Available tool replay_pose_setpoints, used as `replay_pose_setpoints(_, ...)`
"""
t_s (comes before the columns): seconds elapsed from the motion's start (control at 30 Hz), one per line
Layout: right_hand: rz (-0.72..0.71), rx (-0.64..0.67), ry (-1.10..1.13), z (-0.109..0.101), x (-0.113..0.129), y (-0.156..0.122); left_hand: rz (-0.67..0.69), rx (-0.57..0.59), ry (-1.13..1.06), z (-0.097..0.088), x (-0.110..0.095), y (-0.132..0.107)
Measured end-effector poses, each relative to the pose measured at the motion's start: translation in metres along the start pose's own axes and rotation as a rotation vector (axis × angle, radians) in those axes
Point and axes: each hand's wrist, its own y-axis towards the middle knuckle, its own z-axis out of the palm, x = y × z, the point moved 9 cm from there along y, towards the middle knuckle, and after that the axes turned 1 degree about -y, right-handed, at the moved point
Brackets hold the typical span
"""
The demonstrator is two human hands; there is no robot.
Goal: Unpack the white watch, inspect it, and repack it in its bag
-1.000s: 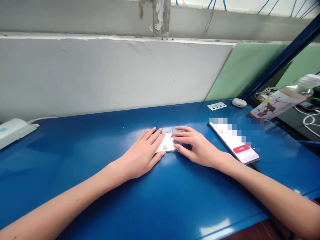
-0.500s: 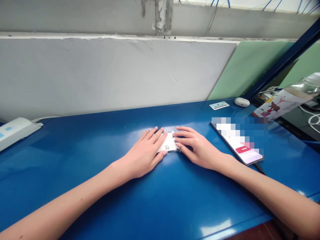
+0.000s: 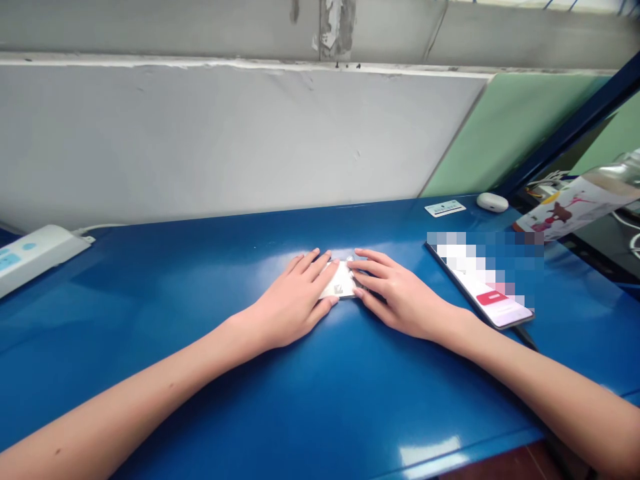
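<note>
A small flat white packet (image 3: 341,283) with a dark square print lies on the blue table, its right edge looking like clear plastic. My left hand (image 3: 295,300) rests flat across the packet's left side, fingers stretched out and thumb along the near edge. At the right edge, my right hand (image 3: 397,290) touches the packet with spread, slightly bent fingertips. Both hands partly cover it, so its full outline is hidden.
A phone (image 3: 493,293) with a lit, partly blurred screen and a cable lies right of my right hand. Behind it are a card (image 3: 445,209), a white earbud case (image 3: 493,202) and a tilted bottle (image 3: 575,203). A white power strip (image 3: 45,257) sits far left.
The whole view has shifted slightly. My right fingertips reach a little further over the packet's right edge. My left hand keeps its place on the packet.
</note>
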Motion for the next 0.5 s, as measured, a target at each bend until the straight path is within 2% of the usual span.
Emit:
replay_pose_setpoints(0.27,-0.013,0.060,0.092,0.0056,0.0006,-0.0003,0.011,-0.007,0.000,-0.0006,-0.0016,0.0012)
replay_pose_setpoints(0.5,-0.005,0.055,0.103,0.0075,-0.0001,-0.0012,0.020,-0.028,-0.005,0.0007,-0.0024,0.0006)
